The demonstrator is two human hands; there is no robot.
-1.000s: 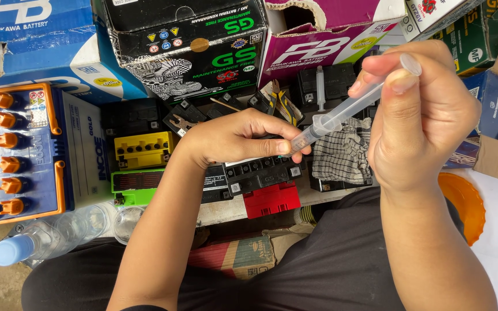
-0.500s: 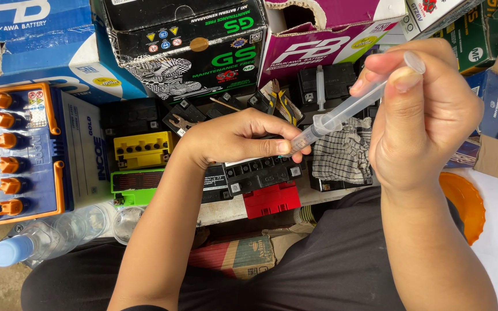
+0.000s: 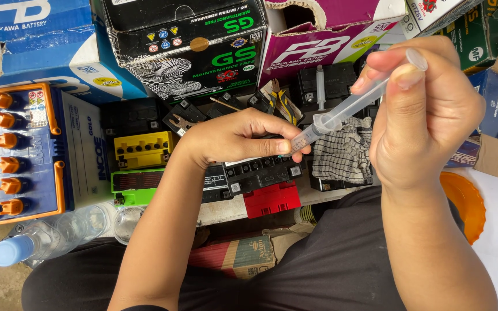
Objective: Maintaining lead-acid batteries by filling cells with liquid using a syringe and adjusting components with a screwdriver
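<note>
head view: the right hand (image 3: 425,115) is closed around a clear plastic syringe (image 3: 341,114), thumb at the plunger top; whether its barrel holds liquid cannot be told. the left hand (image 3: 234,138) pinches the syringe's lower end over a small black battery (image 3: 260,173). just below that pinch sits a red battery (image 3: 272,200); beside it, under the syringe, a checked cloth (image 3: 341,152). well left of the grip lie a clear water bottle (image 3: 47,236) and a glass (image 3: 127,222).
</note>
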